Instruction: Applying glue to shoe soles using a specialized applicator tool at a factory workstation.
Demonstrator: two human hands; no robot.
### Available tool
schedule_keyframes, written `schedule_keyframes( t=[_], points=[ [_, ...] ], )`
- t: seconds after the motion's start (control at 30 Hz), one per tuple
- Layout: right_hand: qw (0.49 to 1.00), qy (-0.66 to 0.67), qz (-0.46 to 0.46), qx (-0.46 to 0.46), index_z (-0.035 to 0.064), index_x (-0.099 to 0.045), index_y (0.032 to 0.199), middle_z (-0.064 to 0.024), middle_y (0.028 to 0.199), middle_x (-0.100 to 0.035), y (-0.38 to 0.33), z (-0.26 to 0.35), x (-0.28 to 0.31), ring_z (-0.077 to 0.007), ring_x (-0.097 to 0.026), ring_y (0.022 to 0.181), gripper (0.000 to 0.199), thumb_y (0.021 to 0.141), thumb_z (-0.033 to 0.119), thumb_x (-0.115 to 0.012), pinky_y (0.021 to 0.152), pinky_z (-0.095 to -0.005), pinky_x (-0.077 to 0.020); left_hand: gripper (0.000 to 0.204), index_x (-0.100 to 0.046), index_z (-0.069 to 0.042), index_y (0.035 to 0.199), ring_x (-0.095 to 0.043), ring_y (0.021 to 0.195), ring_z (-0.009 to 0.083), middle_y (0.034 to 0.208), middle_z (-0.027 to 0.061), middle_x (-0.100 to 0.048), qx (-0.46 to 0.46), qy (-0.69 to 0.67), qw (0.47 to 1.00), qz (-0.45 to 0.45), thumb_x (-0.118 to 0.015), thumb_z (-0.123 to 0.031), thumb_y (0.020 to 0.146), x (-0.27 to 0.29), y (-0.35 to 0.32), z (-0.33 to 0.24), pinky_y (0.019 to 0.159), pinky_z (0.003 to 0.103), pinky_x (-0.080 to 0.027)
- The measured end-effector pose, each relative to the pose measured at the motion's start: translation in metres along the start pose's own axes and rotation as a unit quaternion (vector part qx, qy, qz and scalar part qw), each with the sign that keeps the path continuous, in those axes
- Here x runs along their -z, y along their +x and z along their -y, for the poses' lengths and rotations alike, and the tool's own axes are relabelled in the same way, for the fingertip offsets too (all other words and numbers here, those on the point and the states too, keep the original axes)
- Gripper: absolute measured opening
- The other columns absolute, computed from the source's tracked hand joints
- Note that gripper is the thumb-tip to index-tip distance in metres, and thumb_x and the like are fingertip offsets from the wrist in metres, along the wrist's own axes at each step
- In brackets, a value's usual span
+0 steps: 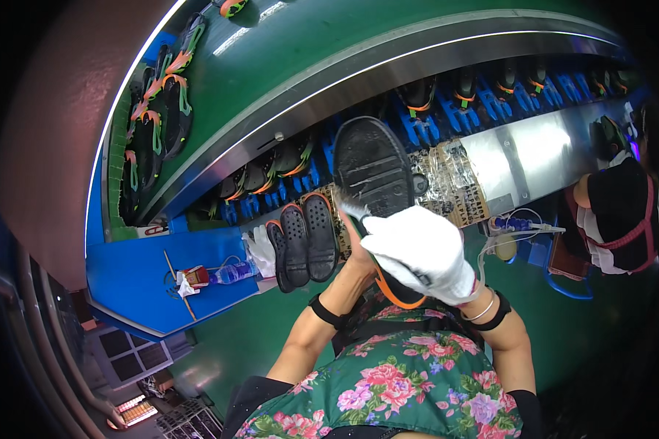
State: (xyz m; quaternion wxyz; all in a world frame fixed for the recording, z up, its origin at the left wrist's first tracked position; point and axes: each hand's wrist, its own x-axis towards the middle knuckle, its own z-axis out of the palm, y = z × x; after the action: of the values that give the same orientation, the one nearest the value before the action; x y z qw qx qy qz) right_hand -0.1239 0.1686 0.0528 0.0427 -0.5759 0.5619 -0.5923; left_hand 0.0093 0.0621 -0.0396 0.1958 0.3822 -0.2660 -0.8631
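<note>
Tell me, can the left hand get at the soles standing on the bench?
Probably yes. The soles stand close to the left hand with nothing between them, but that hand is under the shoe and would have to let go.

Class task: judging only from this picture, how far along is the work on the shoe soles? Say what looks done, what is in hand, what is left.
Done, it seems: many shoes already lie on the green conveyor. In hand: the gloved right hand grips a black sole with an orange rim, held tread up; the left hand is mostly hidden behind it. Left: three black soles lie stacked on the bench edge, untouched.
</note>
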Motion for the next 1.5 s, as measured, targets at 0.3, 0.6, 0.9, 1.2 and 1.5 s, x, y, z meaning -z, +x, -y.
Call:
schedule_keyframes(
  t=[0.3,0.6,0.9,1.2,1.5],
  points=[
    [0.998,-0.001,0.037,0.043,0.0089,-0.076,0.119,-0.0099,0.118,-0.076,-0.015,-0.008,-0.002,-0.0300,-0.072,0.096,0.037,0.083,0.007,-0.077,0.081,-0.0397,-0.0587,0.109,-0.046,-0.008,0.153,-0.063,0.122,0.0347,0.142,0.0166,-0.059,0.044,-0.205,0.950,0.232,-0.036,-0.094,0.086,0.008,0.012,-0.016,0.109,0.050,-0.051],
    [0.998,-0.042,0.023,0.029,0.0094,-0.078,0.117,-0.0116,0.115,-0.077,-0.026,-0.005,-0.003,-0.0282,-0.073,0.091,0.037,0.081,0.001,-0.077,0.082,-0.0398,-0.0590,0.102,-0.053,-0.003,0.142,-0.068,0.105,0.0308,0.129,0.0188,-0.065,-0.010,-0.103,0.989,0.107,-0.036,-0.090,0.090,-0.013,0.008,-0.029,0.096,0.049,-0.057],
    [0.998,-0.029,0.047,0.013,0.0077,-0.079,0.114,-0.0124,0.116,-0.077,-0.033,0.006,-0.004,-0.0276,-0.073,0.100,0.034,0.079,0.005,-0.080,0.082,-0.0383,-0.0584,0.114,-0.056,0.000,0.129,-0.067,0.091,0.0316,0.112,0.0169,-0.064,0.003,-0.076,0.955,0.288,-0.035,-0.101,0.079,-0.007,0.016,-0.040,0.076,0.047,-0.058],
    [0.999,0.017,0.039,-0.004,0.0073,-0.077,0.114,-0.0121,0.113,-0.077,-0.034,0.009,0.008,-0.0267,-0.073,0.091,0.037,0.079,0.000,-0.080,0.077,-0.0364,-0.0589,0.121,-0.058,0.000,0.132,-0.065,0.090,0.0304,0.103,0.0146,-0.063,-0.022,-0.078,0.955,0.287,-0.038,-0.104,0.073,-0.011,0.019,-0.052,0.084,0.048,-0.051],
    [0.997,0.069,0.016,-0.045,0.0079,-0.079,0.108,-0.0110,0.109,-0.078,-0.041,0.010,0.005,-0.0260,-0.074,0.090,0.030,0.078,0.003,-0.081,0.077,-0.0367,-0.0587,0.128,-0.055,0.000,0.135,-0.064,0.090,0.0334,0.106,0.0196,-0.064,-0.042,-0.078,0.949,0.302,-0.042,-0.106,0.065,-0.015,0.028,-0.066,0.080,0.047,-0.051]
  ],
)
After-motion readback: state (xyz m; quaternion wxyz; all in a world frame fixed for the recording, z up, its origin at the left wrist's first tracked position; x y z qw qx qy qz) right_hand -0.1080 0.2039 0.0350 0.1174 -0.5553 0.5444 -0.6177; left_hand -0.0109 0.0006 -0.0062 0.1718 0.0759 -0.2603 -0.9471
